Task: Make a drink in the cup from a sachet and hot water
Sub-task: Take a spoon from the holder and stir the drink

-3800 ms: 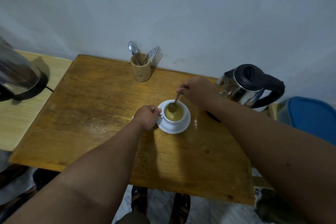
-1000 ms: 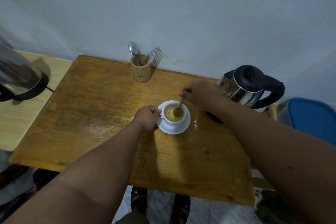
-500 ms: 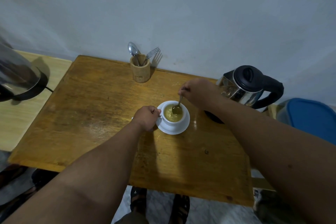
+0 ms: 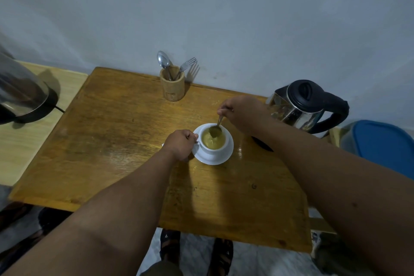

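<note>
A white cup full of yellowish-brown drink stands on a white saucer in the middle of the wooden table. My left hand is closed on the cup's handle at its left side. My right hand, just behind and right of the cup, pinches the stem of a metal spoon whose bowl dips into the drink at the far side. A steel kettle with a black lid stands at the table's back right. No sachet is in view.
A wooden holder with a spoon and a fork stands at the table's back edge by the wall. Another steel kettle sits on a paler table at the left. A blue-lidded container is at the right. My sandalled feet show below.
The spoon's bowl has circled inside the cup, from the right side to the far side, with my right hand shifting slightly. My left hand has stayed on the handle.
</note>
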